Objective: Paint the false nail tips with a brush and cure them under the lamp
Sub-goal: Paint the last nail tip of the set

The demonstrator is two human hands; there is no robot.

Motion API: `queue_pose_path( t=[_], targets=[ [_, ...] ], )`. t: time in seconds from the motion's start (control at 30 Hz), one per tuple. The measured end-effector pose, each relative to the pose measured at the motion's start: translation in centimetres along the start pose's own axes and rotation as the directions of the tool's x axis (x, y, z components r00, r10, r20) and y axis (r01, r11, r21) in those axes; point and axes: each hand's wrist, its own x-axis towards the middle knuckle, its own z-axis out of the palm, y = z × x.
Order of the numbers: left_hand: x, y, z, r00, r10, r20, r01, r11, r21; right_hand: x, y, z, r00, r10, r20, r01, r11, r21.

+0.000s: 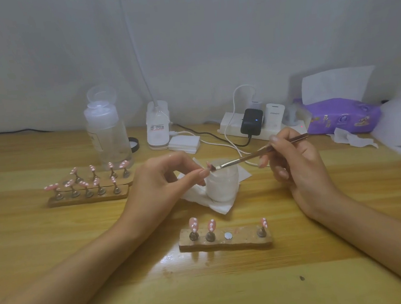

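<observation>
Closest to us stands the partly filled holder block (226, 242). Our left fingers (197, 174) pinch a nail tip (208, 165); our right fingers (275, 140) grip the brush (245, 158), bristles reaching leftward onto it.

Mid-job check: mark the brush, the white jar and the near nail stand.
brush (245, 157): head view, on the metal shaft behind the bristles.
white jar (221, 187): head view, on its frosted side wall.
near nail stand (242, 241): head view, on the bare wooden base.
</observation>
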Motion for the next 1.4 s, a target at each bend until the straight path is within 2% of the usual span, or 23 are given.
queue_pose_path(
  t=[0.1, 0.23, 0.37, 0.53, 0.67, 0.8, 0.93, 1.1, 1.23, 1.3, 1.4],
  targets=[
    [0.02, 0.08, 0.01, 1.0, -0.004, 0.0, 0.004, 1.0, 0.002, 0.0, -0.01, -0.08, 0.999, 0.017, -0.047, -0.016, 1.0, 0.021],
    [0.01, 0.12, 0.0, 1.0, 0.001, -0.001, -0.001, 1.0, 0.008, -0.12, -0.13, 0.17, 1.0, 0.0, -0.007, -0.001, 1.0, -0.011],
    [-0.04, 0.15, -0.03, 1.0, 0.007, -0.005, -0.007, 1.0, 0.007, -0.1, -0.19, 0.09, 0.999, 0.002, -0.047, -0.001, 1.0, 0.005],
    [0.0, 0.08, -0.05, 1.0, 0.003, -0.004, -0.003, 1.0, 0.005, -0.26, -0.36, 0.29, 1.0, -0.023, 0.012, 0.023, 1.0, -0.009],
    [-0.04, -0.1, -0.03, 1.0, 0.004, 0.003, -0.004, 1.0, 0.02, -0.19, -0.37, 0.09, 0.999, 0.01, -0.046, -0.01, 1.0, -0.003],
    [-0.1, -0.24, -0.08, 1.0, 0.007, 0.003, -0.007, 0.999, 0.033, -0.22, -0.36, 0.2, 1.0, 0.002, -0.006, -0.002, 1.0, 0.002],
    [-0.17, -0.21, -0.06, 1.0, 0.019, -0.001, -0.019, 0.999, 0.049, -0.13, -0.29, 0.15, 0.998, 0.021, -0.061, -0.022, 1.0, -0.011],
    [-0.16, -0.17, -0.04, 0.999, 0.033, -0.005, -0.033, 0.997, 0.071, -0.18, -0.27, 0.22, 1.0, 0.011, -0.003, -0.011, 1.0, 0.002],
    [-0.2, -0.23, -0.02, 0.999, 0.039, -0.01, -0.038, 0.996, 0.083, 0.05, -0.08, 0.07, 0.998, 0.03, -0.056, -0.028, 0.999, 0.029],
    [-0.17, -0.23, -0.02, 0.999, 0.044, -0.01, -0.043, 0.995, 0.089, 0.04, -0.14, 0.09, 1.0, 0.007, -0.024, -0.006, 0.998, 0.061],
    [-0.09, -0.32, -0.07, 0.999, 0.046, -0.011, -0.045, 0.994, 0.095, -0.02, -0.07, 0.22, 1.0, 0.005, 0.019, -0.006, 1.0, 0.02]
  ],
)
